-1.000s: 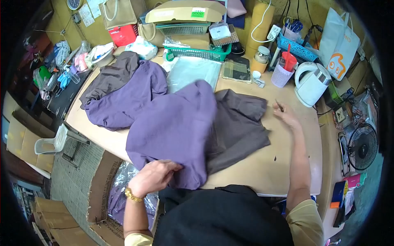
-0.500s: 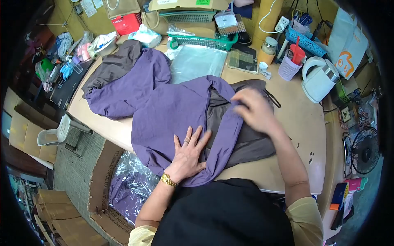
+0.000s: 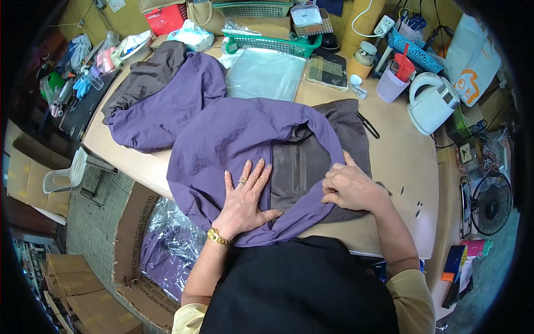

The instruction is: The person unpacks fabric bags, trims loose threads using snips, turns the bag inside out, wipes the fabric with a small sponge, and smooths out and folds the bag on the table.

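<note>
A purple jacket [image 3: 222,133] is spread over the table, its near front folded back from the dark grey lining [image 3: 283,167]. A vertical pocket seam [image 3: 298,170] shows on that lining. My left hand [image 3: 243,197] lies flat on the purple cloth beside the front edge, fingers spread. At the right, my right hand [image 3: 353,186] has its fingers curled on the purple front edge, pinching the cloth. Beyond the left part of the jacket lies another purple garment part with a dark lining [image 3: 147,78]. A black cord loop [image 3: 368,126] sticks out at the upper right.
Clear plastic bags [image 3: 266,75] lie behind the jacket, near a green basket [image 3: 272,44]. A white kettle [image 3: 431,106] and a lilac cup [image 3: 391,85] stand at the back right. Left below the table, a cardboard box [image 3: 129,228] contains plastic-wrapped purple garments [image 3: 169,256].
My right hand has come down toward me with the purple front edge, and more dark lining shows. My left hand stays pressed on the jacket.
</note>
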The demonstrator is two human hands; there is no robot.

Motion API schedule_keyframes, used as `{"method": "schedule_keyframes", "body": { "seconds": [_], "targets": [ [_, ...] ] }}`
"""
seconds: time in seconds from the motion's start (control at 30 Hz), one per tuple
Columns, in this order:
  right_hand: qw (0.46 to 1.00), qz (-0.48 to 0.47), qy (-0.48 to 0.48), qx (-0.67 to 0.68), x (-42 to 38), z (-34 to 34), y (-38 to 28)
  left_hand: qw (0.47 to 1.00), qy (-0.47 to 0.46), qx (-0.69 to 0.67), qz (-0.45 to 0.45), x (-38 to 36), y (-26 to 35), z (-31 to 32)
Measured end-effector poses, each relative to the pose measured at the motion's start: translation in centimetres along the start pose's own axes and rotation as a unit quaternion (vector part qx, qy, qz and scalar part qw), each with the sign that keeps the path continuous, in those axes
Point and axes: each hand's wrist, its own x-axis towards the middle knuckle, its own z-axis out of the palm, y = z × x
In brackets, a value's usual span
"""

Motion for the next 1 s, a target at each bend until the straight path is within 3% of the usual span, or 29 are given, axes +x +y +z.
{"method": "schedule_keyframes", "body": {
  "seconds": [0.07, 0.1, 0.17, 0.2, 0.23, 0.27, 0.3, 0.33, 0.37, 0.4, 0.43, 0.47, 0.53, 0.57, 0.63, 0.7, 0.73, 0.77, 0.8, 0.87, 0.9, 0.97, 1.0],
  "targets": [
    [0.977, -0.071, 0.152, 0.133, -0.2, -0.1, -0.2, 0.999, -0.032, 0.007, 0.01, -0.4, 0.6, -1.8],
    [0.977, -0.07, 0.152, 0.134, 0.0, 0.0, 0.0, 0.998, -0.064, 0.012, 0.019, -0.6, 0.9, -2.4],
    [0.882, -0.014, 0.433, 0.187, 1.0, 0.1, 1.1, 0.987, 0.042, -0.092, 0.125, -0.4, 1.7, -2.4],
    [0.878, 0.056, 0.447, 0.164, 0.7, -0.9, 1.2, 0.985, 0.012, -0.143, 0.095, -0.5, 3.5, -3.5],
    [0.876, 0.059, 0.449, 0.164, 0.6, -0.8, 2.5, 0.979, -0.018, -0.193, 0.065, -0.5, 5.6, -4.3],
    [0.925, 0.119, 0.346, 0.099, 0.6, -0.1, 4.6, 0.981, 0.046, -0.174, 0.07, 0.0, 6.7, -3.1],
    [0.955, 0.176, 0.237, 0.033, 0.9, 0.3, 5.8, 0.981, 0.046, -0.173, 0.073, 0.8, 6.3, -1.9],
    [0.981, 0.139, 0.132, 0.009, 1.5, 0.7, 6.5, 0.981, 0.022, -0.178, 0.068, 1.9, 5.5, -0.6],
    [0.981, 0.142, 0.135, 0.008, 1.6, 1.0, 6.2, 0.981, 0.0, -0.183, 0.064, 2.8, 5.2, 0.0],
    [0.986, 0.051, 0.158, 0.009, 1.9, 1.3, 5.5, 0.939, 0.057, -0.338, 0.039, 2.7, 4.8, -0.3],
    [0.983, -0.038, 0.177, 0.012, 2.3, 1.4, 4.9, 0.847, 0.122, -0.517, -0.004, 2.5, 3.9, -0.2],
    [0.98, -0.053, 0.191, 0.024, 2.4, 0.7, 4.0, 0.771, 0.209, -0.601, -0.041, 2.4, 3.0, -1.1],
    [0.977, -0.079, 0.196, 0.033, 3.3, 0.5, 3.8, 0.772, 0.436, -0.46, -0.046, 2.3, 0.3, -2.2],
    [0.972, -0.109, 0.204, 0.039, 4.0, 0.3, 3.6, 0.805, 0.433, -0.401, -0.048, 1.6, 1.2, -3.6],
    [0.958, -0.153, 0.214, 0.118, 6.1, -0.2, 2.3, 0.933, 0.258, -0.226, 0.114, 1.3, 4.3, -5.1],
    [0.908, -0.241, 0.219, 0.265, 8.1, -1.0, 1.2, 0.973, 0.2, -0.074, 0.084, 2.1, 8.7, -4.4],
    [0.924, -0.184, 0.171, 0.288, 8.9, -1.4, 1.1, 0.99, 0.117, -0.054, 0.06, 2.4, 7.5, -2.8],
    [0.934, -0.125, 0.123, 0.31, 9.5, -1.7, 1.2, 0.99, 0.118, -0.052, 0.06, 2.7, 5.7, -1.3],
    [0.934, -0.127, 0.126, 0.311, 10.2, -1.8, 2.0, 0.99, 0.13, -0.023, 0.042, 2.9, 3.6, 0.0],
    [0.994, -0.085, 0.006, 0.069, 11.7, -0.5, 4.4, 0.994, 0.104, 0.024, -0.014, 2.5, 2.1, 0.0],
    [0.994, -0.084, 0.005, 0.068, 12.1, 0.9, 5.7, 0.994, 0.094, 0.055, -0.028, 2.2, 1.5, 0.4],
    [0.976, -0.039, 0.213, 0.017, 12.8, 3.7, 8.2, 0.997, 0.069, 0.033, -0.026, 1.7, 0.9, 0.4],
    [0.972, -0.016, 0.233, 0.03, 12.9, 4.0, 9.0, 0.997, 0.069, 0.031, -0.026, 1.7, 0.9, 0.4]
  ]
}}
